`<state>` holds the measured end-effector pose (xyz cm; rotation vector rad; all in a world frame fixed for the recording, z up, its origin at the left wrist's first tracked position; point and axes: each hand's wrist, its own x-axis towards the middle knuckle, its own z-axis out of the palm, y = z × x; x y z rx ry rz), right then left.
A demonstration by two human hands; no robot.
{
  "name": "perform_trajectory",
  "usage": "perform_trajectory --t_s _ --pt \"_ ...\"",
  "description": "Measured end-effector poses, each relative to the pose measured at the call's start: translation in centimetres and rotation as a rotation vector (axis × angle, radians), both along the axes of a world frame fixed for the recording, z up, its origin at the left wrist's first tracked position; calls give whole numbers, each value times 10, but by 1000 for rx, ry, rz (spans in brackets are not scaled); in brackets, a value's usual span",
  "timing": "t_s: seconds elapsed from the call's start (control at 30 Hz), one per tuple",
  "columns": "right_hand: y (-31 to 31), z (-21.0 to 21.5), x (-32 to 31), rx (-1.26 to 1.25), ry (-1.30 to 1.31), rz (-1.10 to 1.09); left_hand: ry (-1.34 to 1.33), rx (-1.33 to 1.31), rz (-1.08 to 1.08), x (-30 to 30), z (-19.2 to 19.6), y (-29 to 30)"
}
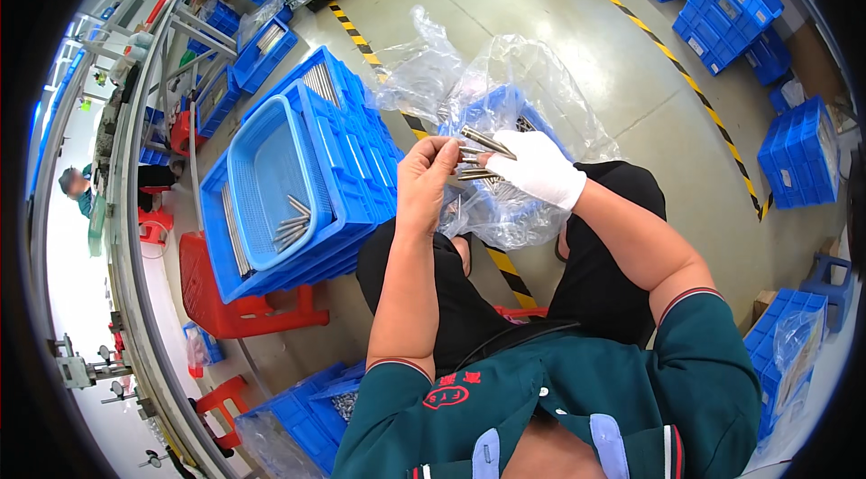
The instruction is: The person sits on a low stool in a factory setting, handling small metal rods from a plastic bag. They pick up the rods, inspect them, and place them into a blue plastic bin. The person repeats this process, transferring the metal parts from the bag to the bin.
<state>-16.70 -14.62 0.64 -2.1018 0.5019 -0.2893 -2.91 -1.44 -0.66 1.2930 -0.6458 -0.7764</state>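
A seated person's gloved right hand [539,169] grips about four metal rods [481,157], fanned out; the bare left hand [424,183] pinches one rod's tip. Below them, a clear plastic bag [519,91] lines a blue crate. Left, one light-blue basket [271,181] holding a few rods sits on stacked blue crates [361,154] above a red stool [236,308], on a grey concrete floor [622,109].

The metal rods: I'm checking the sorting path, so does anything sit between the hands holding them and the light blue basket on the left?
Nothing visible blocks it. The left hand and gloved right hand hold the metal rods over the plastic bag; the light blue basket lies open to their left, with only air between.
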Motion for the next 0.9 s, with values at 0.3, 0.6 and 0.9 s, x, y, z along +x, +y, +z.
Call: perform_trajectory --t_s 0.3,0.6,0.9 --pt "2 -1 -2 -52 -26 11 102 13 -62 2 2 4" --pt "2 -2 -3 -65 15 24 19 95 -66 1 -2 4" --pt "-4 -1 -3 881 78 226 160 3 -55 10 3 7"
